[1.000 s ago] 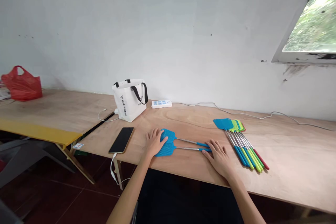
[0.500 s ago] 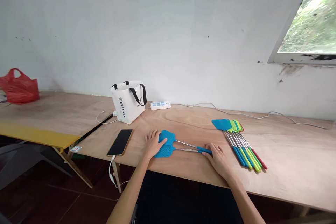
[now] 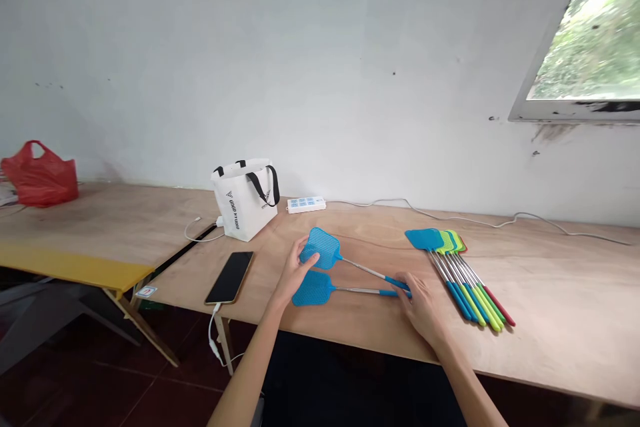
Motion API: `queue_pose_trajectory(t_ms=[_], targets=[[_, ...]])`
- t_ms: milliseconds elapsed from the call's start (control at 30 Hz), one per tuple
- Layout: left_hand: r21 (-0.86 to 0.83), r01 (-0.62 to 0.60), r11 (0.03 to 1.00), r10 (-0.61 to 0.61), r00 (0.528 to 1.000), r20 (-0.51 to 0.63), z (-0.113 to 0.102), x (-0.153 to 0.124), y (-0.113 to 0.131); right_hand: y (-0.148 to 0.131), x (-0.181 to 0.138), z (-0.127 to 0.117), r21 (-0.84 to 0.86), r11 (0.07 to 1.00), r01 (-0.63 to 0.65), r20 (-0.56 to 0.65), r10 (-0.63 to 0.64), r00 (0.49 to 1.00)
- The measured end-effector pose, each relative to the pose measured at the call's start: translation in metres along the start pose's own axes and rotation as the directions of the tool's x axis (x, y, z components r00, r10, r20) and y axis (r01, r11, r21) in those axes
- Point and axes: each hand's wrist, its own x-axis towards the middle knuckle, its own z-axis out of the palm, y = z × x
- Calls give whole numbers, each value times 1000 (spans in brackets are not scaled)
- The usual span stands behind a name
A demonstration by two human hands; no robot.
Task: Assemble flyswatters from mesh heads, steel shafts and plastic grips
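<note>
Two blue fly swatters are in front of me. My left hand (image 3: pixel 295 270) grips the head of the upper blue fly swatter (image 3: pixel 325 248), which is lifted a little off the table. My right hand (image 3: pixel 417 300) has its fingers around that swatter's blue handle end. Below it, the second blue fly swatter (image 3: pixel 313 288) lies flat on the wood, its handle end close under my right fingers. To the right lies a fanned row of fly swatters (image 3: pixel 463 283) in blue, yellow-green, green and red, heads pointing away from me.
A phone (image 3: pixel 230 277) with a white cable lies left on the wooden table (image 3: pixel 350 330). Behind it stands a white tote bag (image 3: pixel 245 207), with a power strip (image 3: pixel 306 204) beside it. A red plastic bag (image 3: pixel 40 177) sits on the far-left table.
The upper blue swatter's head has risen and moved away from the lower one, with my left hand on it. Their heads overlapped before; now they are apart.
</note>
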Motion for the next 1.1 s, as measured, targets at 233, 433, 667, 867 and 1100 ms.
queue_pose_trajectory(t_ms=[233,433,667,867,1100], targets=[[-325,80,942,-87,996,-7,32,-12,23,-29,2,-6,15,999,30,33,-31,999],[-439,197,877,-126,975,184,68,-35,33,-79,1,-14,30,999,31,18,-32,999],[-286,129,950,-59,968,243,95,-57,38,-116,-6,-13,31,999,22,40,-23,999],[-364,56,930,-86,994,-67,90,-47,30,-117,-9,-14,-67,994,89,92,-83,992],[-360,-209,909,5,870,-493,11,-11,52,-89,-2,-49,-3,999,38,354,-35,934]])
